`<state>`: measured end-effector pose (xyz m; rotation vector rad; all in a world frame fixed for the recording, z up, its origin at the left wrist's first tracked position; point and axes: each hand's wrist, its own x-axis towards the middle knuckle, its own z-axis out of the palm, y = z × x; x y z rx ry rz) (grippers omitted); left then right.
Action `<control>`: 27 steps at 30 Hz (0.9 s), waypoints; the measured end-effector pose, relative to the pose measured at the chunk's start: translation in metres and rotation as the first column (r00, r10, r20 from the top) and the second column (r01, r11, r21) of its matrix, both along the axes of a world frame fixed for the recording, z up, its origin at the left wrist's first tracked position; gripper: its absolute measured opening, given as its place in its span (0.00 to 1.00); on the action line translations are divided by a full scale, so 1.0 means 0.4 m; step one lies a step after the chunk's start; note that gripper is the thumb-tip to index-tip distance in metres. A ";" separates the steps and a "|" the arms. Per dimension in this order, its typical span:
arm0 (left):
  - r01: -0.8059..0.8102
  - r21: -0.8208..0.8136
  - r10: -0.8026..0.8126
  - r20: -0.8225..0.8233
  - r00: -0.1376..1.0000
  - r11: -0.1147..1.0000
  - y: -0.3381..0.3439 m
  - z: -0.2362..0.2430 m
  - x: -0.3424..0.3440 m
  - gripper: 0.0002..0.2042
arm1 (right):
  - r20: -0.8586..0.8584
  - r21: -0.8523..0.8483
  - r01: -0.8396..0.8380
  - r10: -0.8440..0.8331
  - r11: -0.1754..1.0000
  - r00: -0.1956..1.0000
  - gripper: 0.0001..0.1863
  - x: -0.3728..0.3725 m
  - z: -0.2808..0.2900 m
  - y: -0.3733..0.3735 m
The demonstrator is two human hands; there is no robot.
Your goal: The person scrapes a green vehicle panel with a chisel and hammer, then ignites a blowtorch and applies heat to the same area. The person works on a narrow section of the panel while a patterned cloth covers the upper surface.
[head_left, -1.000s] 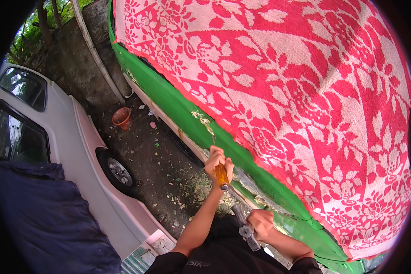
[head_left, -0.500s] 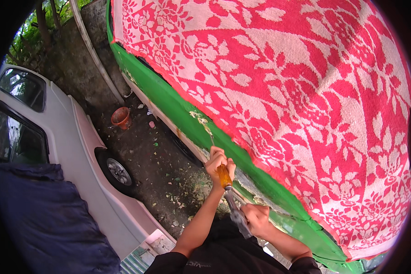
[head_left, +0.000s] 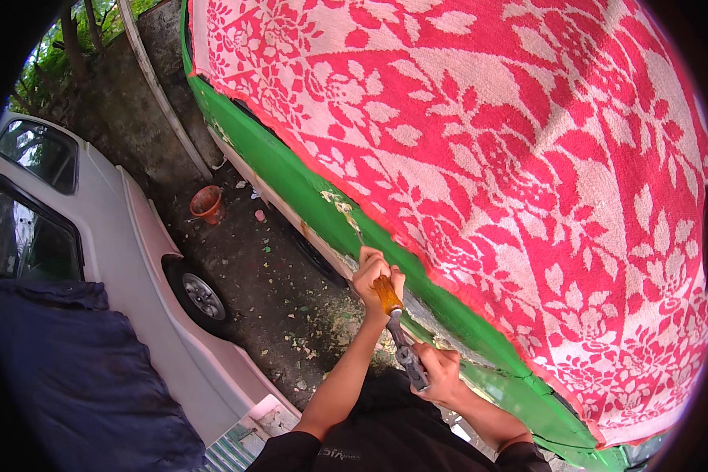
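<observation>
My left hand [head_left: 375,275] is closed around the amber handle [head_left: 389,296] of a thin metal blade, whose tip lies at a flaking patch [head_left: 340,205] on the green side panel [head_left: 267,165] of a vehicle. Just below, my right hand [head_left: 440,376] grips a heavy grey metal tool [head_left: 411,362], its exact kind unclear. That tool’s upper end meets, or nearly meets, the butt of the amber handle. A red and white floral towel cloth [head_left: 519,173] covers the vehicle above the panel. Another chipped, scraped strip runs along the green panel beside my hands.
A white car [head_left: 126,259] with a dark blue cloth [head_left: 71,362] draped on it stands at the left. Between the vehicles, paint flakes litter the dark ground [head_left: 267,307]. An orange bucket [head_left: 206,203] sits near a stained wall [head_left: 122,94] and a leaning pale pole [head_left: 165,94].
The grey tool in my right hand has swung up and left against the end of the amber handle. My left hand has shifted only slightly upward.
</observation>
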<state>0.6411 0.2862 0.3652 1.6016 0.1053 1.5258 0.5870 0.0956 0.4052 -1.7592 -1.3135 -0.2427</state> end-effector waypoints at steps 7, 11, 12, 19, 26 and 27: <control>-0.010 -0.018 0.009 -0.014 1.000 1.000 0.002 -0.011 0.011 0.16 | 0.012 -0.046 0.079 -0.078 0.996 0.997 0.18 0.022 -0.022 -0.018; -0.003 -0.013 0.002 -0.014 1.000 1.000 0.004 -0.020 0.004 0.17 | 0.068 0.147 -0.083 0.074 0.986 0.995 0.19 0.042 -0.048 -0.041; 0.001 -0.040 -0.002 -0.027 1.000 0.999 0.012 -0.021 0.009 0.17 | -0.005 -0.100 0.092 -0.093 0.991 0.996 0.18 0.035 -0.034 -0.021; 0.048 0.021 -0.047 -0.021 0.999 0.999 0.000 -0.040 -0.032 0.17 | -0.111 0.056 0.210 -0.203 0.976 0.973 0.16 -0.006 -0.071 -0.050; 0.047 0.059 -0.050 0.042 0.998 0.997 0.008 -0.022 -0.028 0.16 | -0.253 0.138 0.179 -0.140 0.974 0.957 0.04 -0.022 -0.069 -0.047; 0.055 0.046 -0.057 0.043 0.997 0.997 0.004 -0.020 -0.027 0.16 | -0.227 0.119 0.188 -0.158 0.975 0.961 0.04 -0.024 -0.057 -0.050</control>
